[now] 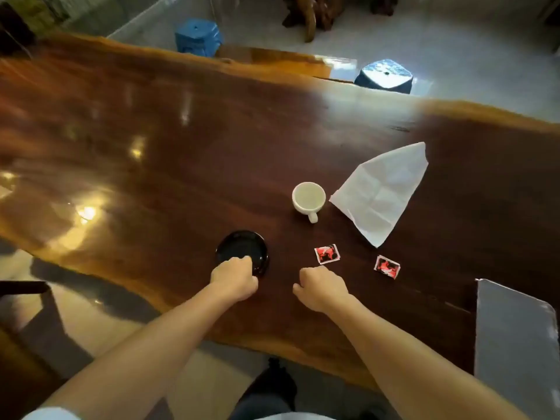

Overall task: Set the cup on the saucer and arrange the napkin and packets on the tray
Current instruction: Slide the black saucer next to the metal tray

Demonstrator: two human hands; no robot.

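The left hand (235, 278) pinches the near rim of the black saucer (242, 248). The right hand (322, 286) is curled up and holds nothing. The cup (308, 198) stands on the table (151, 147) at the saucer's 1 o'clock. The napkin (381, 192) is at the cup's 3 o'clock. One red packet (326, 254) and another packet (386, 266) are at the saucer's 3 o'clock. The grey tray (515, 344) is at its 4 o'clock.

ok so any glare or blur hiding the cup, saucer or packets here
Head view: glare patches sit left on the table, clear of the cup and packets, which read sharp; its far left is smeared; the black saucer blends into dark wood, near rim under the left hand.
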